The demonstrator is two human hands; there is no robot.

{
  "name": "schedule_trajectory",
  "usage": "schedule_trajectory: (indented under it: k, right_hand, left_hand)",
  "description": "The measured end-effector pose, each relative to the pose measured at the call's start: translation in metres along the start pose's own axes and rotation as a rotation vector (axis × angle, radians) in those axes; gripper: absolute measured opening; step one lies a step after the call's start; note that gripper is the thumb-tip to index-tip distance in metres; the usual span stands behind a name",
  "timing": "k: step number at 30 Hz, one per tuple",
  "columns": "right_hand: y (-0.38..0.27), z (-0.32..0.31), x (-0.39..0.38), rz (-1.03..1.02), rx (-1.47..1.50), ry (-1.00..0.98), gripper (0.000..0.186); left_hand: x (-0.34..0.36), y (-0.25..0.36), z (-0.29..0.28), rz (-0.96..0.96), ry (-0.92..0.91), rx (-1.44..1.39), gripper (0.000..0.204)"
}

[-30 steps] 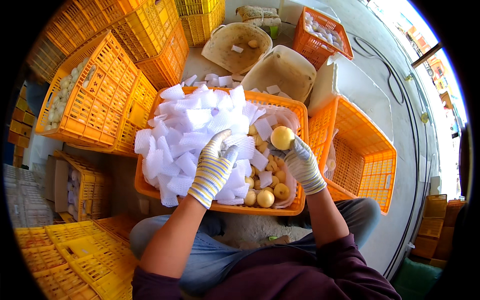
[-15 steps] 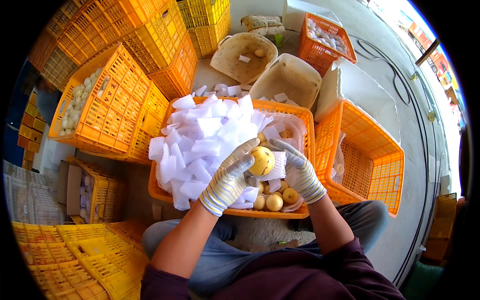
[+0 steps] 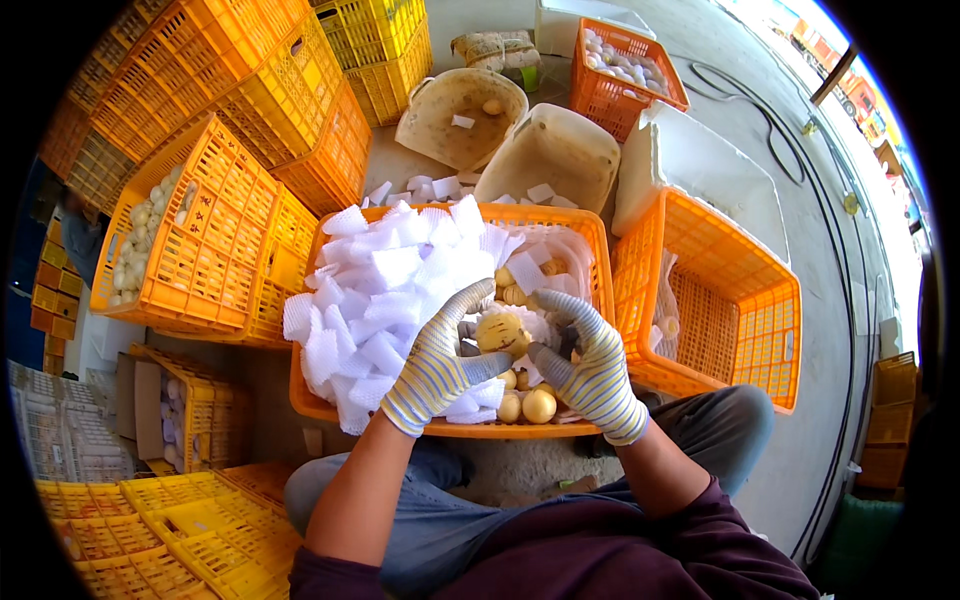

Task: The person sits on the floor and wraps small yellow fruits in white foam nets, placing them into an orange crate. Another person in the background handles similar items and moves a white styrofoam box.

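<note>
My gloved left hand (image 3: pixel 440 360) curls round a yellow fruit (image 3: pixel 500 332) with brown marks. My gloved right hand (image 3: pixel 590 365) grips a white foam mesh sleeve (image 3: pixel 538 328) at the fruit's right side, partly round it. Both hands are over an orange crate (image 3: pixel 595 240); its left part is heaped with white foam sleeves (image 3: pixel 380 270), its right part holds more yellow fruit (image 3: pixel 538 404) and clear plastic lining.
An orange basket (image 3: pixel 750 330) with some plastic inside stands at right. Tan tubs (image 3: pixel 547 160), a white foam box (image 3: pixel 700 170) and an orange crate (image 3: pixel 615 90) are behind. Yellow crates (image 3: pixel 200 240) are stacked at left, near a partly seen person (image 3: pixel 80 225). Hoses (image 3: pixel 800 180) cross the floor.
The fruit moved from the raised right hand down and left between both hands. Since half a second ago, the right fingers have spread round the foam sleeve, which now partly surrounds the fruit.
</note>
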State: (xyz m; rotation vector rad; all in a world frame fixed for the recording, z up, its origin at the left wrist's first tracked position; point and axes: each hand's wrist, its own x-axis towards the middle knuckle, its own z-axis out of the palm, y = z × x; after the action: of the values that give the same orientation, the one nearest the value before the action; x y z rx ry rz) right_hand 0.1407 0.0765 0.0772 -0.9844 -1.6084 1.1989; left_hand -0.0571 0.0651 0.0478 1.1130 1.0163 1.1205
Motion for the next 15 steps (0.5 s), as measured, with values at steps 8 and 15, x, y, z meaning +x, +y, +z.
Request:
schedule_trajectory:
  k: [8,15]
  right_hand:
    - [0.032,-0.004,-0.003,0.040,0.066,-0.123,0.061]
    - [0.055,0.003,-0.003,-0.223,-0.304,-0.198,0.074]
  left_hand:
    - [0.004,-0.029,-0.005,-0.178,0.273,-0.134,0.050]
    - [-0.006,-0.035,0.013,-0.178,-0.009,-0.028,0.065]
